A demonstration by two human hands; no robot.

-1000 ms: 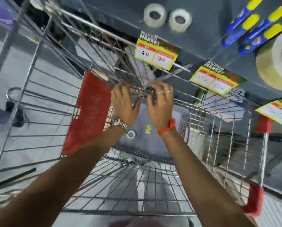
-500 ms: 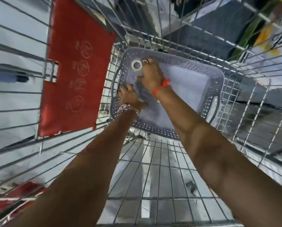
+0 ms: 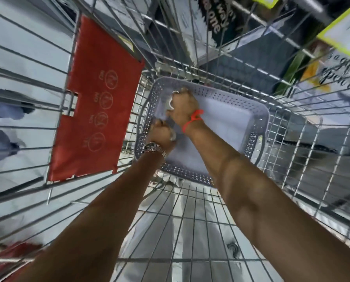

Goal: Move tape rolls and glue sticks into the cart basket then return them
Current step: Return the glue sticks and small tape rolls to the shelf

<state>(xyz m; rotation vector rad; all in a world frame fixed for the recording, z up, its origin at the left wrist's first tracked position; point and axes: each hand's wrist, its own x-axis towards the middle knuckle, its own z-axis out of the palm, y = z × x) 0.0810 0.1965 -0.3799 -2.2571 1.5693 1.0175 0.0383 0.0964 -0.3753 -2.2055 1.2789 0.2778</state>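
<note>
With both arms down in the cart, my right hand curls around 1 tape roll at the far-left corner of the grey basket. My left hand is clenched, contents hidden. The roll looks light, rigid and smooth: pinch its rim. The red panel has 4 unreadable circled symbols.

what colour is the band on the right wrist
Orange-red band, tied at the right wrist, clearest in the head view.
</note>
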